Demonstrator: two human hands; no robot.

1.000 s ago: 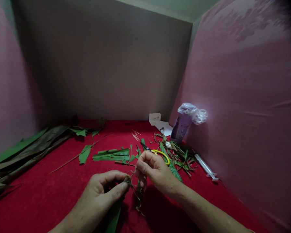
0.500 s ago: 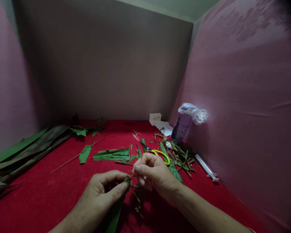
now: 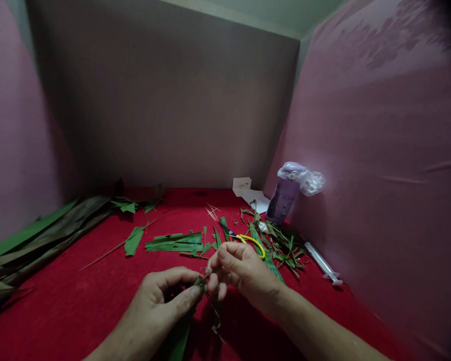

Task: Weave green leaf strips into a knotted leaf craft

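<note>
In the lower middle, my left hand (image 3: 165,298) pinches the gathered end of a green leaf (image 3: 177,337) between thumb and fingers. The leaf's broad part hangs down below that hand. Just to the right, my right hand (image 3: 240,268) is closed, its thumb and index finger on a thin brownish strip (image 3: 206,276) at the gathered end. A dry, curled strand (image 3: 216,321) dangles beneath the fingers. Beyond my right hand lie scissors (image 3: 253,244) with yellow handles and dark blades, resting near cut leaf pieces.
Flat green leaf strips (image 3: 175,242) and thin sticks (image 3: 212,211) lie on the red cloth (image 3: 78,301). Long leaves (image 3: 48,230) are piled at left. On the right are plant scraps (image 3: 281,245), a plastic syringe (image 3: 323,263), white paper (image 3: 256,199) and a purple plastic-wrapped container (image 3: 283,198).
My right hand's fingers have shifted slightly around the strip, with the lower fingers now closer to the leaf's gathered end. My left hand keeps its pinch. The whole view has moved a little.
</note>
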